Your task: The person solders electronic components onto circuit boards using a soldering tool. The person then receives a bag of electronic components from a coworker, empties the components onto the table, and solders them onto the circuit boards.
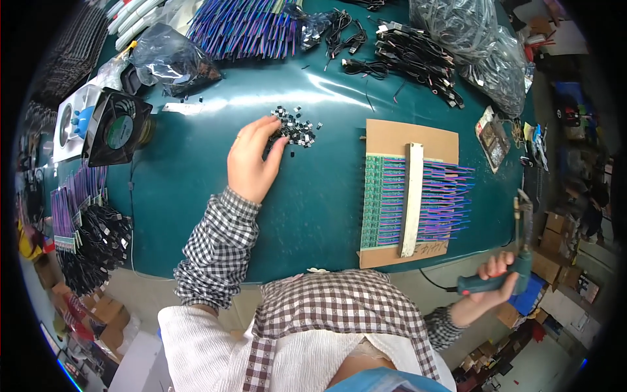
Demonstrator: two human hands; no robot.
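My left hand (255,160) reaches to a loose pile of small black-and-silver connectors (300,132). Its thumb and fingers are apart, and the fingertips touch the pile's near left side. Off the table's right side, my right hand (493,287) grips a green pistol-shaped soldering gun (486,282), its thin metal end pointing up and away. Between the hands, right of the middle, lies a cardboard sheet (411,136) carrying a column of green circuit boards (372,202). Blue-purple wires (447,202) extend rightward from the boards, and a pale wooden bar (412,199) lies across them.
A black fan (117,127) stands at the left. Wire bundles (245,29), plastic bags (173,59) and black cables (418,59) crowd the far edge. More wired boards (81,202) hang by the left edge. A small bag (492,138) lies at the right.
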